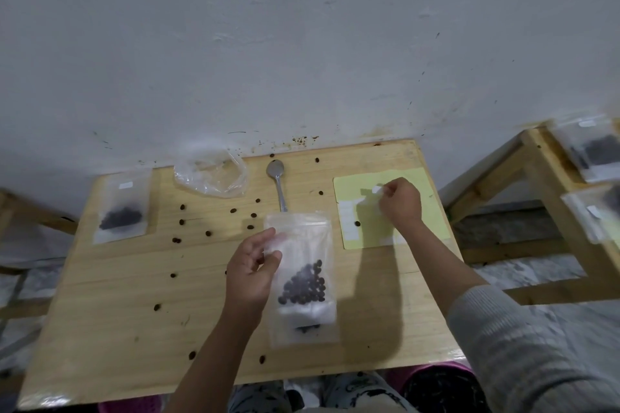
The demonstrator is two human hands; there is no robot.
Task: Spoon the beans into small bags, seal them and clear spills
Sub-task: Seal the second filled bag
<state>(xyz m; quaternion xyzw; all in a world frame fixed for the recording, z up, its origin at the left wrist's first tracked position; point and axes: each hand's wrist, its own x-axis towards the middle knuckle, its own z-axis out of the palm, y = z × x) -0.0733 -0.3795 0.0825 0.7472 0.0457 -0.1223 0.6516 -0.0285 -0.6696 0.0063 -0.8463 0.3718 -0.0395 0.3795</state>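
loose beans (181, 222) scattered, table's (134, 312) near-left mostly clear

Pale wooden table (110, 329), set against a wall. On it lay: one frosted plastic zip bag with dark beans (122, 208), far left corner; one crumpled clear plastic bag (211, 174), at the far edge; one metal spoon (278, 184), bowl toward the wall; one pale yellow sticker sheet with white labels (426, 208), right side; scattered brown beans (181, 221) across the left half and near edge.
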